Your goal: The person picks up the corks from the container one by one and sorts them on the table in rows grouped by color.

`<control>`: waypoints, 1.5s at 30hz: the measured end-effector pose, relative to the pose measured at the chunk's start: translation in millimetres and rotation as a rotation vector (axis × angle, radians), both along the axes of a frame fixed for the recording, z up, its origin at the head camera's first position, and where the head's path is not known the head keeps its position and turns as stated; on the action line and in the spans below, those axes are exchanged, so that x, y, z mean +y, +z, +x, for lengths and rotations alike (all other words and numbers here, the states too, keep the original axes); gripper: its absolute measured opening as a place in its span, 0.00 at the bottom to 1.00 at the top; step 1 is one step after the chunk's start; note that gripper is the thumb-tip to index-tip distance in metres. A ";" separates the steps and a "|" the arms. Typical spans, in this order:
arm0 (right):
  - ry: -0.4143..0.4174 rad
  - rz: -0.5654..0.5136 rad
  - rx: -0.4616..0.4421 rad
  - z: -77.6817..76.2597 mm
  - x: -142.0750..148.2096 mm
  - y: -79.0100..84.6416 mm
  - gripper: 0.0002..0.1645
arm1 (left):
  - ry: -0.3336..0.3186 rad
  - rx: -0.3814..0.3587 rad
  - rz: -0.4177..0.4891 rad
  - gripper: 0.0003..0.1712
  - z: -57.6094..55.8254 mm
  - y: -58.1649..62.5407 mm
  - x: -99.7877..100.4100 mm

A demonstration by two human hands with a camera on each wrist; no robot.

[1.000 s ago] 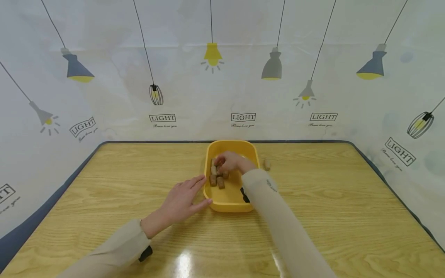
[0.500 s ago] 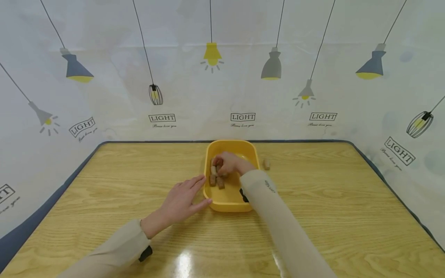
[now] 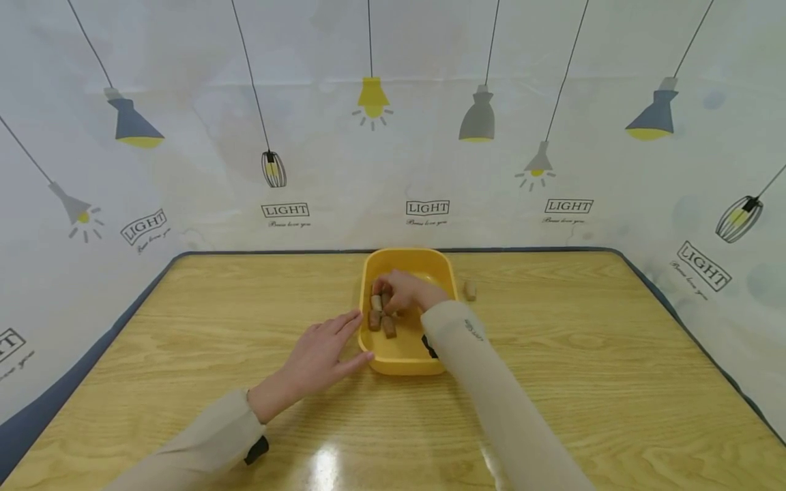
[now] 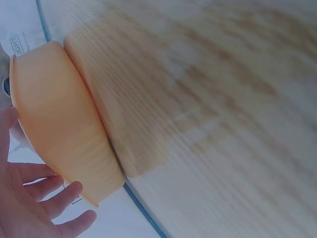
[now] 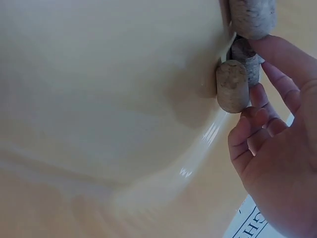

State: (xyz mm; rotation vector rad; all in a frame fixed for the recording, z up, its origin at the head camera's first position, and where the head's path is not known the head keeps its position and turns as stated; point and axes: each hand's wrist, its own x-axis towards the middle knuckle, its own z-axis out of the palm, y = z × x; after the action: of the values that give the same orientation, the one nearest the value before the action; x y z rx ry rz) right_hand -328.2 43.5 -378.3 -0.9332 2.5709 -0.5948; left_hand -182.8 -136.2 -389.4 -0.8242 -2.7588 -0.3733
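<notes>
Several brown cork-like cylinders [image 3: 389, 326] lie grouped along the left side of a yellow plastic bin [image 3: 405, 367]. My right hand [image 3: 410, 292] reaches down into the bin, its thumb and fingers curled about a cork in the group. In the right wrist view, fingertips touch a large upper cork [image 5: 253, 17] and lie beside a second cork [image 5: 233, 88]; a third cork is partly hidden behind them. My left hand [image 3: 319, 353] rests against the bin's left outer wall with fingers extended, the fingertips and thumb at the rim. The left wrist view shows those spread fingers [image 4: 62, 201].
A single cork [image 3: 470, 290] stands on the wooden table [image 3: 589, 354] just right of the bin. Behind the table hangs a white backdrop [image 3: 344, 170] printed with lamps. The bin sits close to the table's dark back edge.
My right hand has shifted slightly left and lower over the corks, covering one that showed a second ago. The nearest cork has edged a little toward me. My left hand stays put.
</notes>
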 end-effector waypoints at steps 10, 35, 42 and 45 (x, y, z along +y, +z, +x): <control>0.015 -0.017 -0.002 -13.3 2.4 -12.6 0.20 | 0.005 -0.009 0.008 0.39 0.2 0.0 0.2; 0.003 0.084 0.054 3.0 -6.6 -1.3 0.18 | -0.006 0.019 -0.005 0.38 -0.5 -1.6 0.0; -0.020 0.054 0.033 -0.6 -3.7 -1.1 0.20 | -0.008 0.021 -0.005 0.38 -0.4 -1.6 0.1; -0.024 -0.004 -0.022 -1.9 -1.9 2.2 0.22 | -0.008 0.020 0.004 0.38 -0.2 -1.6 -0.1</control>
State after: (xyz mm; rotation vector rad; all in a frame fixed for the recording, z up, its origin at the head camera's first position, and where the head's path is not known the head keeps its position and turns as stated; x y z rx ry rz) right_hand -330.1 41.5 -376.1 -0.8942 2.5658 -0.6138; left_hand -183.1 -136.3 -390.9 -0.8343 -2.7366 -0.3701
